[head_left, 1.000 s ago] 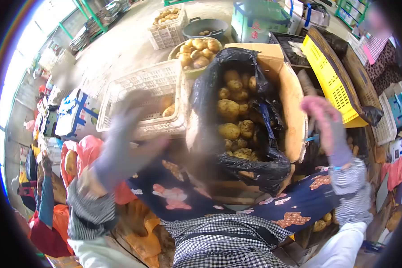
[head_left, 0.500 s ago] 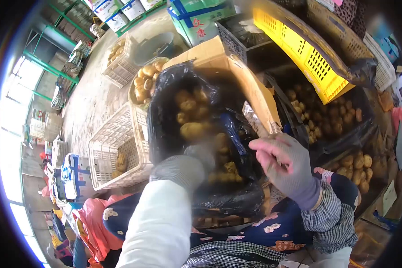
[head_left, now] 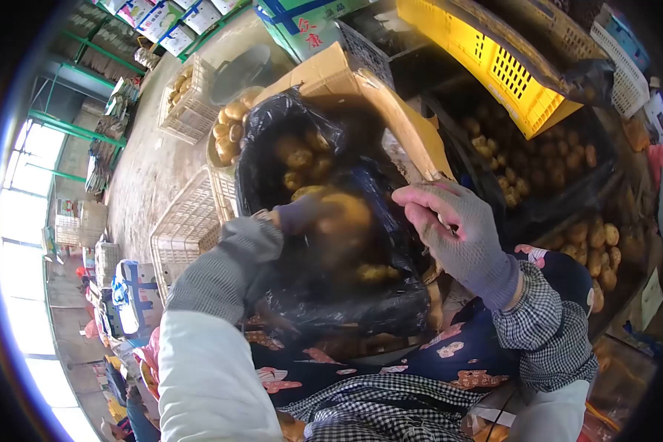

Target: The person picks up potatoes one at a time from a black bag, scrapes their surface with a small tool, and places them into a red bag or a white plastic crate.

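A cardboard box (head_left: 401, 129) lined with a black plastic bag (head_left: 350, 320) stands in front of me, with several potatoes (head_left: 300, 158) inside. My left hand (head_left: 302, 214), in a grey glove, reaches into the box. Motion smears it, but its fingers appear closed on a yellowish potato (head_left: 344, 215). At the box's right edge, my right hand (head_left: 457, 228), also gloved, is loosely curled. Its fingers lie close together and nothing shows in them.
White crates (head_left: 188, 225) stand on the left, with potatoes in a round basket (head_left: 215, 151) beyond. A yellow crate (head_left: 516, 74) leans at the upper right above a black-lined container of small potatoes (head_left: 527, 173). More potatoes (head_left: 600, 254) lie right of my knee.
My left hand has moved up and left inside the box, and a blurred potato now shows at its fingers. My right hand stays by the box edge, its fingers more curled. The view has shifted slightly.
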Demonstrator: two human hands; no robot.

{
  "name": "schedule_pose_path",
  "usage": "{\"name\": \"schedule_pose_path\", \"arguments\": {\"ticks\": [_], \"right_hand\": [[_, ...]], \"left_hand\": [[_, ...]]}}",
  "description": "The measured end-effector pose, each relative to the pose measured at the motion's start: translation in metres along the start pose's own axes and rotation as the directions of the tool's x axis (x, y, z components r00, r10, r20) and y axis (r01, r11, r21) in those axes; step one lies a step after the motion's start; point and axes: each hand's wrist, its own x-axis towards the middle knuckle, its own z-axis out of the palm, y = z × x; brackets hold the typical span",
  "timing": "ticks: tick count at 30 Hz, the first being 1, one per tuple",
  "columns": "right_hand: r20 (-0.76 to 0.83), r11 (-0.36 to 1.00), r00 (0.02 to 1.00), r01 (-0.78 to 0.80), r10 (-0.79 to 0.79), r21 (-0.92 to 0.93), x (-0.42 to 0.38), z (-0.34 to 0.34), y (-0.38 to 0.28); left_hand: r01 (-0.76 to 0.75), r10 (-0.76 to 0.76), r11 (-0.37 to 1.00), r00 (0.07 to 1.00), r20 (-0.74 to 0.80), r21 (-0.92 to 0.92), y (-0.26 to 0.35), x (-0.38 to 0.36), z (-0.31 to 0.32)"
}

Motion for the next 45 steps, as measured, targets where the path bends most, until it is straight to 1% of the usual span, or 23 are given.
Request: {"name": "schedule_pose_path", "arguments": {"ticks": [1,2,4,7,10,11,12,14,15,17,19,22,24,26,27,28,29,32,35,38,41,44,45], "right_hand": [[0.011,1.0,1.0,0.017,-0.017,-0.007,0.0,0.005,0.004],[-0.015,0.993,0.999,-0.041,0.043,0.11,0.0,0.011,0.005],[-0.029,0.926,0.985,-0.152,0.172,0.347,-0.003,0.026,0.001],[0.118,0.76,0.957,-0.282,0.265,0.586,-0.013,0.045,-0.008],[0.222,0.751,0.929,-0.37,0.296,0.548,-0.028,0.067,0.003],[0.246,0.76,0.917,-0.398,0.314,0.514,-0.031,0.07,0.004],[0.336,0.627,0.863,-0.505,0.377,0.593,-0.032,0.07,0.001],[0.505,0.491,0.784,-0.621,0.363,0.612,-0.027,0.078,-0.011],[0.587,0.415,0.731,-0.681,0.348,0.603,-0.026,0.083,-0.017],[0.578,0.401,0.74,-0.673,0.346,0.622,-0.026,0.09,-0.023],[0.56,0.379,0.757,-0.654,0.337,0.655,-0.025,0.095,-0.025],[0.54,0.418,0.782,-0.623,0.311,0.661,-0.021,0.094,-0.021],[0.405,0.725,0.899,-0.389,0.165,0.568,-0.019,0.094,-0.014],[0.335,0.891,0.939,-0.087,-0.076,0.445,-0.02,0.094,0.009],[0.347,0.911,0.936,-0.094,-0.057,0.402,-0.019,0.094,0.01],[0.353,0.928,0.935,-0.1,-0.036,0.359,-0.019,0.094,0.01],[0.353,0.943,0.936,-0.108,-0.011,0.316,-0.021,0.094,0.01],[0.482,0.645,0.852,-0.489,0.207,0.587,-0.023,0.097,0.005],[0.55,0.499,0.79,-0.604,0.272,0.621,-0.018,0.093,-0.01],[0.568,0.467,0.764,-0.64,0.305,0.61,-0.014,0.088,-0.019],[0.5,0.655,0.837,-0.509,0.225,0.558,-0.019,0.092,-0.005],[0.499,0.741,0.843,-0.464,0.2,0.486,-0.019,0.088,-0.005],[0.507,0.709,0.833,-0.495,0.222,0.502,-0.018,0.086,-0.008]], "left_hand": [[-0.05,0.074,0.941,0.996,0.057,-0.336,0.045,-0.032,0.017],[-0.041,0.147,0.771,0.983,0.114,-0.635,0.092,-0.064,0.034],[-0.194,0.286,0.678,0.958,0.011,-0.709,0.138,-0.111,0.057],[-0.314,0.387,0.528,0.916,-0.106,-0.789,0.136,-0.151,0.07],[-0.433,0.471,0.367,0.85,-0.236,-0.823,0.124,-0.177,0.089],[-0.502,0.426,0.497,0.852,-0.305,-0.708,0.115,-0.179,0.091],[-0.541,0.39,0.615,0.841,-0.376,-0.574,0.106,-0.179,0.093],[-0.579,0.384,0.614,0.813,-0.438,-0.536,0.092,-0.178,0.099],[-0.567,0.369,0.573,0.823,-0.432,-0.592,0.092,-0.176,0.102],[-0.529,0.333,0.49,0.848,-0.412,-0.693,0.096,-0.174,0.109],[-0.545,0.415,0.497,0.833,-0.366,-0.676,0.09,-0.169,0.108],[-0.494,0.382,0.532,0.865,-0.326,-0.688,0.085,-0.167,0.108],[-0.396,0.283,0.586,0.918,-0.279,-0.707,0.079,-0.165,0.103],[-0.386,0.299,0.583,0.92,-0.253,-0.715,0.081,-0.166,0.103],[-0.379,0.306,0.586,0.922,-0.238,-0.716,0.083,-0.168,0.102],[-0.403,0.314,0.512,0.91,-0.272,-0.758,0.084,-0.169,0.102],[-0.463,0.326,0.52,0.884,-0.335,-0.718,0.084,-0.169,0.103],[-0.577,0.325,0.564,0.813,-0.483,-0.591,0.081,-0.168,0.106],[-0.603,0.435,0.771,0.735,-0.521,-0.207,0.062,-0.162,0.1],[-0.605,0.426,0.751,0.75,-0.507,-0.265,0.057,-0.158,0.103],[-0.554,0.355,0.731,0.808,-0.471,-0.399,0.059,-0.159,0.106],[-0.547,0.352,0.712,0.821,-0.45,-0.441,0.057,-0.157,0.109],[-0.547,0.35,0.706,0.822,-0.449,-0.449,0.058,-0.157,0.11]]}}
